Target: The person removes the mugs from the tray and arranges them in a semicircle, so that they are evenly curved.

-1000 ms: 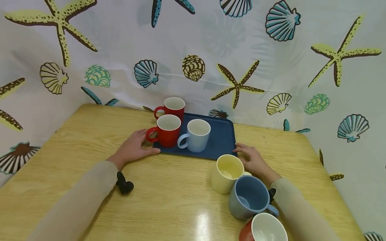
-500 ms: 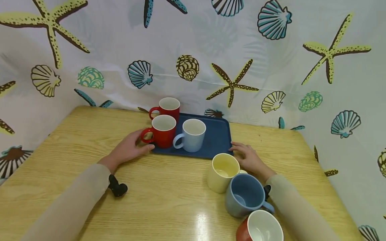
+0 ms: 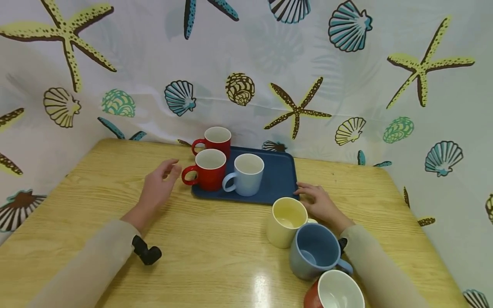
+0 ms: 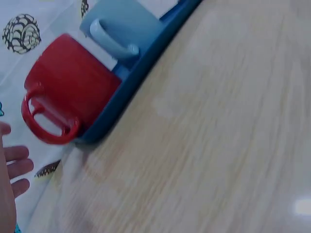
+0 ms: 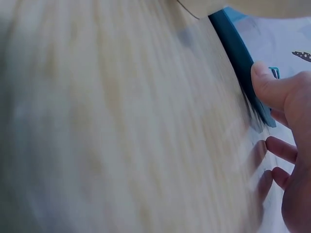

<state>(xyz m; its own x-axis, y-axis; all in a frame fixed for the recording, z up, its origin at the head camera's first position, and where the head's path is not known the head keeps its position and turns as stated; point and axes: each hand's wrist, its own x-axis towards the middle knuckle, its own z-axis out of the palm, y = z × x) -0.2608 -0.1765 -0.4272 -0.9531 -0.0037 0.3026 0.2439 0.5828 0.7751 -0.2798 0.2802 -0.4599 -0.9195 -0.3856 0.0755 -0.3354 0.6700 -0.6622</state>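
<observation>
Altogether six mugs [image 3: 247,180], one tray [image 3: 279,176], two hands [image 3: 319,204]

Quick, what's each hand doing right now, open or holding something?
Left hand: open, holding nothing, beside the nearer red mug.
Right hand: open, touching the blue tray at its near right corner.

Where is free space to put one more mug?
Free: the tray right of the light-blue mug; the table between the left sleeve and the yellow mug. Crowded: the tray's left, around the front red mug and back red mug; the table's near right, where the yellow mug, blue mug and nearest red mug cluster beside the right sleeve.
</observation>
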